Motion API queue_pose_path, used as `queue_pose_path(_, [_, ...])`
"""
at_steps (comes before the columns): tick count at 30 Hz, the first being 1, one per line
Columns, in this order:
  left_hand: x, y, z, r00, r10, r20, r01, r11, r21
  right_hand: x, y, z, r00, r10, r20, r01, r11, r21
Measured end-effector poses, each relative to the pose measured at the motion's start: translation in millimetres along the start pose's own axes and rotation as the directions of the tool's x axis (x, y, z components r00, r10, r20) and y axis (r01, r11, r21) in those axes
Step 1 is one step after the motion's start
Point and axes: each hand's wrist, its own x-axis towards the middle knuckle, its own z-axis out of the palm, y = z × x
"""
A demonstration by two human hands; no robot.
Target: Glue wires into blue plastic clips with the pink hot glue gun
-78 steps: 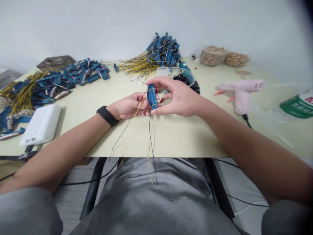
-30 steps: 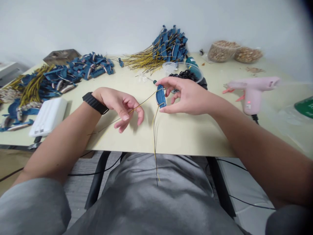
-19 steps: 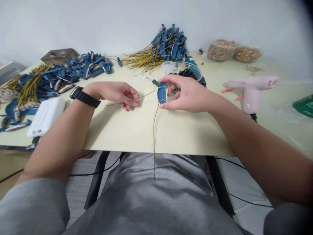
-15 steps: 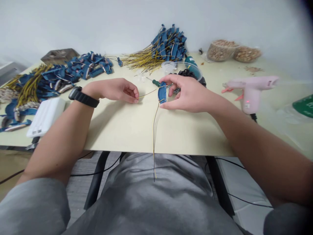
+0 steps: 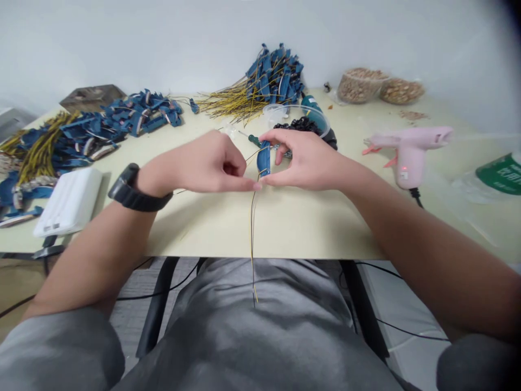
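Observation:
A small curved blue piece (image 5: 264,158) stands upright between the thumb and fingers of my right hand (image 5: 309,160), which grips it at its top and bottom ends. Thin yellow and black wires (image 5: 252,228) leave its lower end and hang past the table edge over my lap. Another wire pair runs from its upper end behind my left hand (image 5: 207,165), and a dark end shows near the wrist. The left hand is closed, its thumb tip at the wires just under the blue piece; its fingertips are partly hidden.
Wired blue pieces (image 5: 272,79) are heaped at the back, with more blue pieces (image 5: 142,111) at left. A clear tub (image 5: 325,125) with black bits and a green-handled screwdriver (image 5: 254,140) lie behind my hands. A pink glue gun (image 5: 411,155) stands right; a white power bank (image 5: 69,201) lies left.
My left hand has moved right, from the upper wire to the wires at the lower end of the blue piece. My right hand still holds the piece, and the view has shifted slightly.

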Motion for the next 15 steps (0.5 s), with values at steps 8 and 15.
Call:
queue_pose_path(8, [12, 21, 39.3, 0.997, -0.074, 0.014, 0.061, 0.904, 0.424, -2, -4, 0, 1.000, 0.013, 0.020, -0.012, 0.999, -0.045])
queue_pose_path(15, [9, 16, 32.4, 0.993, -0.118, 0.011, 0.100, 0.887, 0.452, -11, -4, -7, 0.998, 0.036, 0.047, -0.032, 0.996, -0.082])
